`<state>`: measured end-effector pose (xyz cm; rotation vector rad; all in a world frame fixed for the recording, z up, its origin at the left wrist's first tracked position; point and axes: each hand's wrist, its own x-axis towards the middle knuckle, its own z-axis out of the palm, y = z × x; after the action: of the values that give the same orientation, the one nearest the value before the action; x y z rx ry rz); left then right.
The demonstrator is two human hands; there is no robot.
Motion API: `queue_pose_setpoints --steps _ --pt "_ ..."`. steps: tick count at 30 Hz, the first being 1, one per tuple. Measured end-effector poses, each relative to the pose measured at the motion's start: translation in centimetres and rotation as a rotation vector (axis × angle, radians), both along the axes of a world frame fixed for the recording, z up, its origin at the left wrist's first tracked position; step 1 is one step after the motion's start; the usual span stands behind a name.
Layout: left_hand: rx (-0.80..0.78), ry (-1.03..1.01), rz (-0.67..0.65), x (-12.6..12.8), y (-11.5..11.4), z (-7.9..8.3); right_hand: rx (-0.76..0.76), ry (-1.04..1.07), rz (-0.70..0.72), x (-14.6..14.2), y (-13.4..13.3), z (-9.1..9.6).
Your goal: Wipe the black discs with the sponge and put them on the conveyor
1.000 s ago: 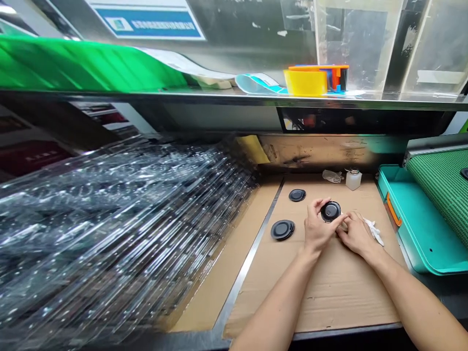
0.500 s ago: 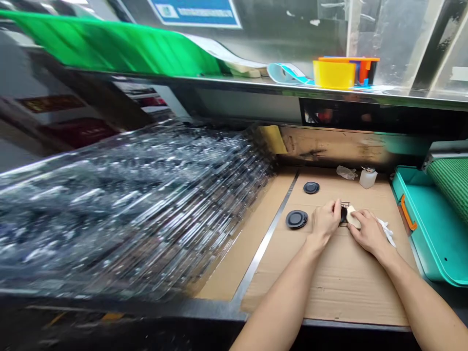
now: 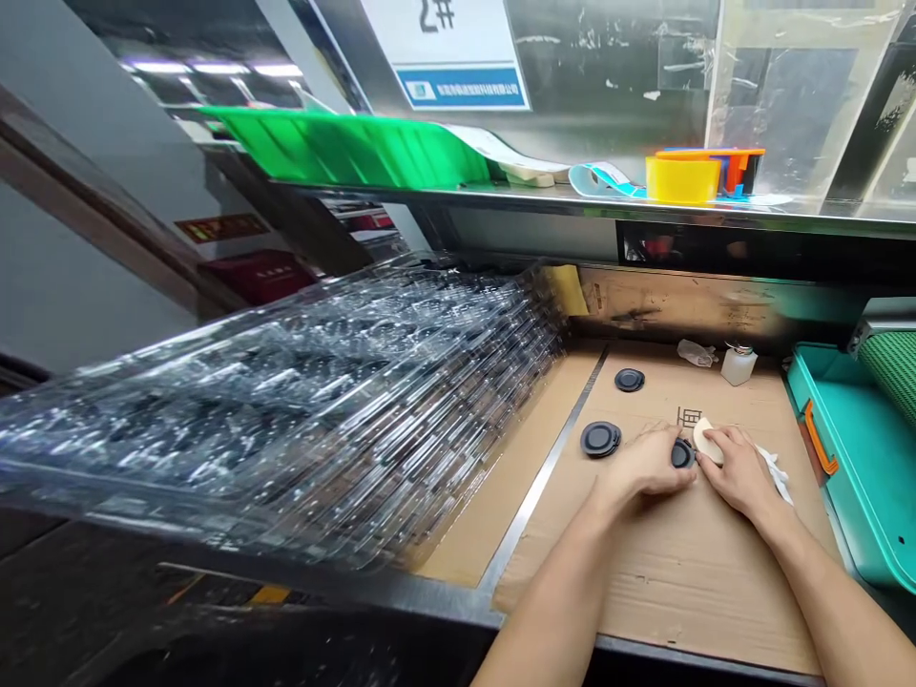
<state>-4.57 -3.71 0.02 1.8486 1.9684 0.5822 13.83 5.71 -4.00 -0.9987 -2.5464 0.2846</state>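
The black rubber disc, probably light, slightly flexible and best taken by its rim, sat at 3 o'clock from the left hand, whose fingers clamped it, while the right hand closed its fingers on a cream sponge touching the disc.

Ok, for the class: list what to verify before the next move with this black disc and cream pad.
1. Left hand touching the black disc: ok.
2. Right hand holding the cream pad: ok.
3. Disc surface clean: cannot tell, hands and pad block it.
4. Other black discs lying apart from the hands: ok.
5. White cloth beside the right hand: ok.
6. Plastic bottle upright: ok.
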Motion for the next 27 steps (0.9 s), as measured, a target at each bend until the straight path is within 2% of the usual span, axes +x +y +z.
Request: queue_pose_setpoints --steps 6,9,11,14,18,22,27 --pt "-0.016 0.052 0.076 1.9 -0.1 0.1 -0.016 0.007 -0.016 -0.2 -0.3 0.0" --pt "0.047 0.041 0.058 1.2 0.4 0.1 -0.033 0.007 -0.025 -0.3 -0.4 0.0" --pt "0.130 0.055 0.047 -0.6 0.9 0.5 -0.050 0.005 -0.031 -0.4 -0.6 0.2" --pt "0.211 0.145 0.063 -5.3 2.5 1.6 -0.073 -0.006 -0.032 -0.5 -1.1 0.4" --pt "0.080 0.327 0.057 -12.4 6.0 2.8 -0.108 -0.009 -0.040 -0.5 -1.6 0.6" --pt "-0.036 0.385 -0.016 -17.0 9.0 1.6 -0.137 -0.009 -0.049 -0.6 -1.8 0.5" --pt "-0.115 0.245 -0.174 -18.5 10.9 -0.9 -0.173 -0.012 -0.046 -0.6 -1.8 0.4"
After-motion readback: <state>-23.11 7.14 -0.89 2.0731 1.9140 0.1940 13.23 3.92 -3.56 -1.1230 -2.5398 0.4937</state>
